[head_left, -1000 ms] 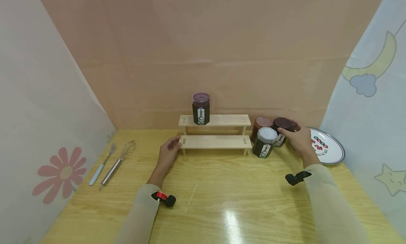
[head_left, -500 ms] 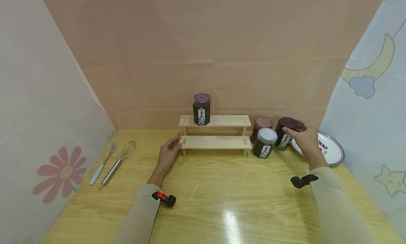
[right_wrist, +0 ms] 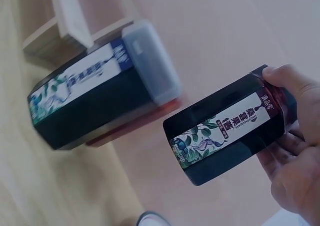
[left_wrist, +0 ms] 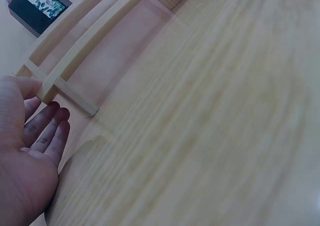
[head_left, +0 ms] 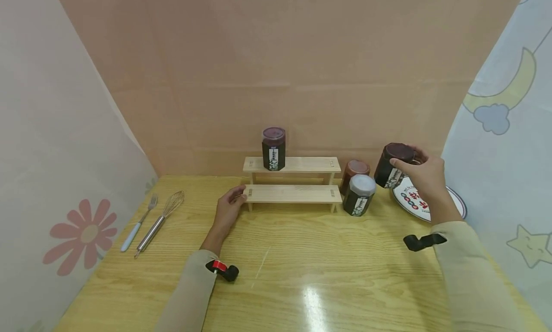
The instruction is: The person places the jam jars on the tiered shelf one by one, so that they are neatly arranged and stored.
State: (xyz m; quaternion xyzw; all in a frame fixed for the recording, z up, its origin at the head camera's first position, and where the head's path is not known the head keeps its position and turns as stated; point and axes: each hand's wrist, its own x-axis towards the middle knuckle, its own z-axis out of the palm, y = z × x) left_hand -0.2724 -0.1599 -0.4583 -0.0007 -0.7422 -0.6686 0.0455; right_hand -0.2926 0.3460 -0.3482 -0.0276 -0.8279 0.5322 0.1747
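Observation:
My right hand (head_left: 431, 176) grips a dark-lidded jar (head_left: 393, 165) round its lid end, holding it tilted in the air above the table. In the right wrist view that jar (right_wrist: 225, 128) shows a white label with leaves and berries. My left hand (head_left: 228, 207) pinches the left end of the lower step of a two-step wooden shelf (head_left: 293, 194); the left wrist view shows the thumb on the board's end. A purple-lidded jar (head_left: 273, 150) stands upright on the upper step. Right of the shelf, a white-lidded jar (head_left: 360, 195) stands before a red-lidded jar (head_left: 354, 171), which it partly hides.
A white plate (head_left: 457, 205) with red print lies at the right, partly behind the right hand and wrist. At the left lie a fork (head_left: 139, 224) and a whisk (head_left: 159, 224). A backdrop (head_left: 293, 73) rises behind the table (head_left: 276, 265).
My right hand has drawn the dark-lidded jar right, away from the other two jars, and raised it off the table, tilting it. The left hand has stayed at the shelf's end.

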